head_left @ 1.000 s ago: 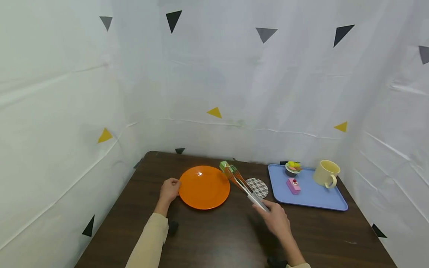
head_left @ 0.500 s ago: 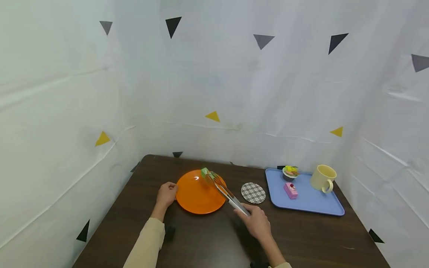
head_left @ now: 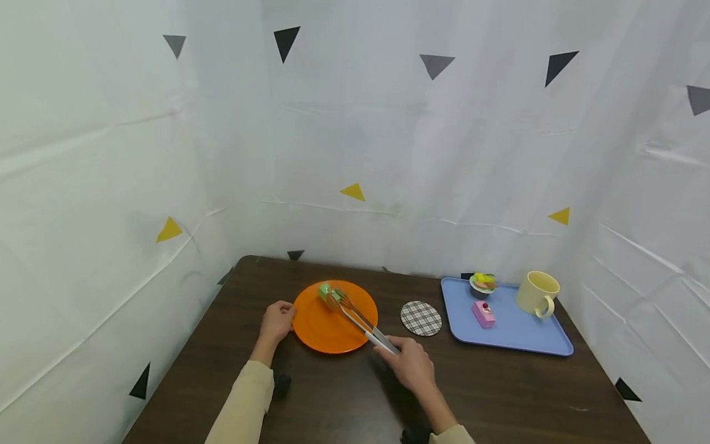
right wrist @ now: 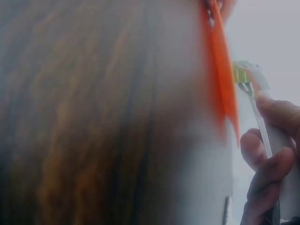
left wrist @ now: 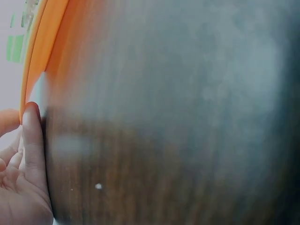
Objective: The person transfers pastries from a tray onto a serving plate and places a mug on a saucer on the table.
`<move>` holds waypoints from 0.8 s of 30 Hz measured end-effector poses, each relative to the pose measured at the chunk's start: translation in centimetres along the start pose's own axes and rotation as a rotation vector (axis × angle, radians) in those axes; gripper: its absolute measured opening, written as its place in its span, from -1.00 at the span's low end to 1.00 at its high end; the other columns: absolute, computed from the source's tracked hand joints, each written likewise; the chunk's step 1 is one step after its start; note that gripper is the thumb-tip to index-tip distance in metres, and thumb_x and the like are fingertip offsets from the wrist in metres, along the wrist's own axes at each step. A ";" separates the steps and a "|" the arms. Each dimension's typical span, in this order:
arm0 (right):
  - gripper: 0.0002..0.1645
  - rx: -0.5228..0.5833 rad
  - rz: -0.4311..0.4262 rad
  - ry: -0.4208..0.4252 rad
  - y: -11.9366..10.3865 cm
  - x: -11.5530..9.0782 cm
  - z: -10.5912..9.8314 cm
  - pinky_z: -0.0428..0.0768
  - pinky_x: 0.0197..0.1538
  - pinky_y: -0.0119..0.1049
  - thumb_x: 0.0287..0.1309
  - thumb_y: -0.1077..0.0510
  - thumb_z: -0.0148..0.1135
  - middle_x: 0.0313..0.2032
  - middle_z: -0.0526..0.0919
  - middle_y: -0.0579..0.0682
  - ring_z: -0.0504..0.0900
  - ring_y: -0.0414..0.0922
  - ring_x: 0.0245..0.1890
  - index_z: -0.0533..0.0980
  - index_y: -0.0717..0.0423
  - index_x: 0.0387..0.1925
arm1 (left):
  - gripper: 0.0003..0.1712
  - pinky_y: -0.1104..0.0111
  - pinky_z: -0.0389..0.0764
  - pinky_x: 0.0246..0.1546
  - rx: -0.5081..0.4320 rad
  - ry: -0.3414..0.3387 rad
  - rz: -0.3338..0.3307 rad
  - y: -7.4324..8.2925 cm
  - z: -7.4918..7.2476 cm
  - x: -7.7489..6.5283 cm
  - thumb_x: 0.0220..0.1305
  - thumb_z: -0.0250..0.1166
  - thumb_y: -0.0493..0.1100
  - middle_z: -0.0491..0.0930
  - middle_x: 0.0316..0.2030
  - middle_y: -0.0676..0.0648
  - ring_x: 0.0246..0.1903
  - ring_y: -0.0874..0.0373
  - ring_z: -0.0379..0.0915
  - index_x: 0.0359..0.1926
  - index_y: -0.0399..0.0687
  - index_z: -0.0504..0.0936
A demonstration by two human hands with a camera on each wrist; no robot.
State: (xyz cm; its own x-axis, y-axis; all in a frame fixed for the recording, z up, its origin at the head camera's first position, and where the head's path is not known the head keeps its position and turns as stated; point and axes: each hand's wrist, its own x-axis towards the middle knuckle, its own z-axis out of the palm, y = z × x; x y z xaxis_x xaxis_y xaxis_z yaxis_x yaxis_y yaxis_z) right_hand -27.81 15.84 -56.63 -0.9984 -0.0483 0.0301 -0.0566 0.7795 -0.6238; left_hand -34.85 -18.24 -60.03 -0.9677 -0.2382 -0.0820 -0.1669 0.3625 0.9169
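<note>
An orange plate (head_left: 324,330) lies on the dark wooden table (head_left: 344,401). My left hand (head_left: 277,322) pinches its left rim; in the left wrist view the thumb and a finger (left wrist: 33,145) are on either side of the edge. My right hand (head_left: 410,365) grips metal tongs (head_left: 373,333) by the handle. Their tips reach over the plate's upper part and hold a small light-green block (head_left: 324,291). The right wrist view shows this block close to the plate's face, green with a whitish part.
Right of the plate lies a round checked coaster (head_left: 421,319). Farther right, a blue tray (head_left: 516,336) carries a pink cake piece (head_left: 483,314), a small cup of toy food (head_left: 482,286) and a yellow mug (head_left: 538,293). White sheets (head_left: 377,123) surround the table.
My right hand has moved left with the tongs, bringing the green block from beyond the plate's right edge to over its upper part. The left hand stays at the rim.
</note>
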 end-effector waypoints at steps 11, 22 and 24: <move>-0.48 -0.007 0.003 0.006 -0.7 0.6 0.7 0.39 -0.44 -0.17 0.28 -0.32 0.47 -0.25 0.77 -0.11 0.52 -0.10 -0.48 0.76 -0.26 0.18 | -0.63 0.40 0.69 -0.39 -0.017 -0.001 0.006 -0.2 0.1 0.2 0.64 0.21 -0.12 0.73 -0.08 -0.29 -0.40 0.14 0.60 0.20 -0.33 0.63; -0.44 -0.004 0.011 -0.009 -0.7 1.4 1.2 0.38 -0.45 -0.18 0.28 -0.36 0.45 -0.31 0.73 -0.12 0.51 -0.09 -0.50 0.75 -0.25 0.20 | -0.63 0.40 0.73 -0.36 -0.026 -0.014 -0.005 -0.2 -0.1 0.2 0.63 0.21 -0.13 0.74 -0.03 -0.32 -0.36 0.13 0.63 0.21 -0.33 0.63; -0.43 0.001 0.018 -0.013 -0.7 1.5 1.2 0.38 -0.45 -0.19 0.28 -0.36 0.45 -0.34 0.72 -0.12 0.52 -0.09 -0.51 0.75 -0.24 0.20 | -0.63 0.40 0.73 -0.36 -0.024 -0.019 -0.005 -0.3 -0.2 0.2 0.64 0.21 -0.13 0.74 -0.02 -0.33 -0.37 0.13 0.62 0.21 -0.34 0.62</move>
State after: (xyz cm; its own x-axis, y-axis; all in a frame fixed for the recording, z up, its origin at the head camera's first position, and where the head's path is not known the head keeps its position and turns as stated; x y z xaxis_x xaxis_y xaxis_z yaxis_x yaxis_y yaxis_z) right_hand -29.25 14.50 -57.08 -0.9990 -0.0430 0.0088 -0.0390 0.7796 -0.6250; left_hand -34.97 -18.59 -60.19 -0.9702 -0.2231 -0.0941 -0.1678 0.3392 0.9256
